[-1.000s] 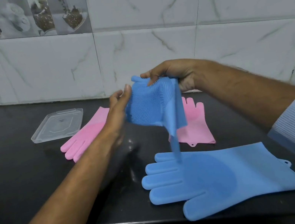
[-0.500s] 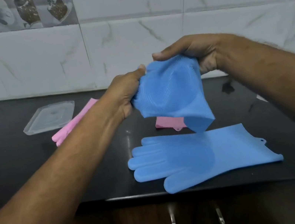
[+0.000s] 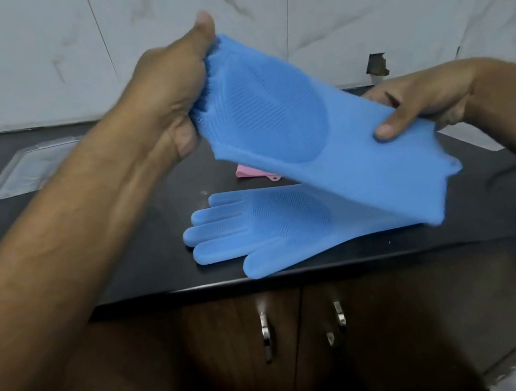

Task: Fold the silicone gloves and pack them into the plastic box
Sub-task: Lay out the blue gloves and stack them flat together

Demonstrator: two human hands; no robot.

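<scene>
Unrolled since 0.5 s ago: blue glove stretched; L hand fist-grips fingers end; R hand pinches cuff.

Head view, steeply down, perhaps close.

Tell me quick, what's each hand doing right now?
Left hand: closed on the finger end of the held blue glove.
Right hand: closed on the same glove's cuff end.

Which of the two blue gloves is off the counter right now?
The upper blue glove, stretched in the air between the left hand and right hand. The other blue glove lies flat on the counter, untouched.
</scene>
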